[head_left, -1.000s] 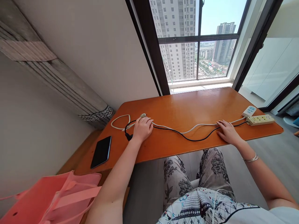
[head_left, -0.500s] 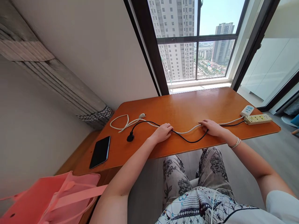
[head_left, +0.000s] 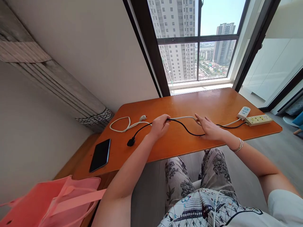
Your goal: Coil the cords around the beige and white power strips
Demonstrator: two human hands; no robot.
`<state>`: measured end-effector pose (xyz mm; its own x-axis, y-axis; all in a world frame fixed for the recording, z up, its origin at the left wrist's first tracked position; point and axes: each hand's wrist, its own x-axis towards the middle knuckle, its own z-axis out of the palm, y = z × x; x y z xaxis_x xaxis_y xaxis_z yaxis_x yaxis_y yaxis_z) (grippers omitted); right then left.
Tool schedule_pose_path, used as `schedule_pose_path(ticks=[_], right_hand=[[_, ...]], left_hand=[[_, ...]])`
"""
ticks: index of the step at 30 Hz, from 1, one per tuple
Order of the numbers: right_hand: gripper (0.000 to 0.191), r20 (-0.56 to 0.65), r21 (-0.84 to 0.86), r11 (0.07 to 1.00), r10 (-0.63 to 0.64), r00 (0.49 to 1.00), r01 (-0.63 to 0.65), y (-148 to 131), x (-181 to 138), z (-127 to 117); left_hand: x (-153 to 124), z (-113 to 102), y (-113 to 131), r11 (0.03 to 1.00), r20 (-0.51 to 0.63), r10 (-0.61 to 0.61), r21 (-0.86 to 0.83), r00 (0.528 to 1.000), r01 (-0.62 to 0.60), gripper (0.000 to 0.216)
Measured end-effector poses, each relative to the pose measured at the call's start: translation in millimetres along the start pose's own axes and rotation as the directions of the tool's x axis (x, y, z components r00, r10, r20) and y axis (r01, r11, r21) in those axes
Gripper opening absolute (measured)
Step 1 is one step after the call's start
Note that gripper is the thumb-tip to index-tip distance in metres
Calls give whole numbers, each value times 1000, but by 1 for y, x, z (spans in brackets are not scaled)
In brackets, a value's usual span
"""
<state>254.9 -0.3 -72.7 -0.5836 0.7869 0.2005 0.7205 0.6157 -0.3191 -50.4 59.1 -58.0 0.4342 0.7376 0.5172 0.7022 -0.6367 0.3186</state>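
Two cords run across the orange table: a white cord and a black cord. My left hand is closed round both cords near the table's middle and lifts them a little. My right hand pinches the white cord with thumb and fingers, the black cord passing under it. The black plug lies at the left, and the white plug lies beside a loop of white cord. The cords lead right to a yellow power strip and a white socket.
A black phone lies on the table's left front corner. A pink bag sits low at the left. A window stands behind the table and a rolled mat leans on the left wall. My patterned trousers show under the table.
My left hand slid right along the cords from the plug end toward the middle and closed on them. My right hand moved left. Both hands now raise the cords between them.
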Motion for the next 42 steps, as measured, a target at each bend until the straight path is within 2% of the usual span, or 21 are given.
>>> schedule_pose_path(ticks=[2, 3, 4, 6, 10, 14, 17, 19, 22, 24, 27, 29, 31, 33, 36, 38, 42], right_hand=[[47, 10, 5, 998, 61, 998, -61, 0, 7, -6], [29, 32, 37, 996, 79, 996, -81, 1, 11, -10], [24, 50, 89, 992, 88, 995, -92, 3, 14, -15], [26, 17, 221, 970, 97, 995, -98, 5, 19, -28], [30, -218, 445, 895, 147, 965, -36, 7, 33, -69], [28, -402, 619, 783, 253, 880, 57, 3, 54, -117], [25, -506, 705, 682, 291, 812, 195, -6, 72, -149], [22, -541, 733, 630, 311, 782, 257, -14, 83, -165], [23, -557, 763, 563, 325, 764, 317, -26, 98, -180], [25, -562, 779, 520, 330, 758, 351, -33, 109, -184], [30, -541, 811, 450, 332, 773, 374, -39, 127, -182], [34, -513, 830, 422, 321, 796, 365, -43, 139, -179], [39, -501, 838, 409, 314, 806, 362, -46, 151, -173], [41, -500, 841, 394, 309, 809, 370, -52, 160, -167], [40, -513, 841, 367, 308, 801, 397, -63, 170, -158], [39, -529, 834, 363, 314, 788, 415, -69, 173, -154], [37, -549, 824, 372, 338, 764, 427, -73, 174, -152]], left_hand=[[1, -9, 2, 1000, -56, -5, -4, 998, 4, 18], [0, -14, 2, 1000, -73, -8, 2, 997, 8, 18], [0, -19, 2, 1000, -81, -14, 9, 997, 15, 18], [1, -28, 0, 999, -73, -37, 7, 997, 37, 18], [4, -31, -12, 991, -3, -127, -43, 992, 127, 17], [9, -18, -37, 938, 66, -259, -219, 964, 267, 28], [13, -6, -51, 893, 126, -273, -334, 954, 300, 35], [16, 1, -53, 889, 124, -279, -342, 952, 305, 37], [24, 12, -41, 863, 103, -270, -415, 957, 288, 43], [32, 22, -27, 778, 60, -281, -570, 958, 264, 50], [48, 35, -3, 560, -3, -371, -798, 929, 221, 52], [59, 40, 13, 427, -18, -434, -885, 901, 188, 51], [69, 43, 30, 337, -12, -475, -926, 880, 169, 50], [77, 44, 46, 299, -11, -495, -941, 869, 159, 50], [85, 45, 69, 303, -47, -463, -947, 885, 108, 50], [85, 46, 81, 300, -49, -398, -951, 916, 79, 51], [77, 49, 91, 282, 60, -215, -952, 975, 121, 67]])
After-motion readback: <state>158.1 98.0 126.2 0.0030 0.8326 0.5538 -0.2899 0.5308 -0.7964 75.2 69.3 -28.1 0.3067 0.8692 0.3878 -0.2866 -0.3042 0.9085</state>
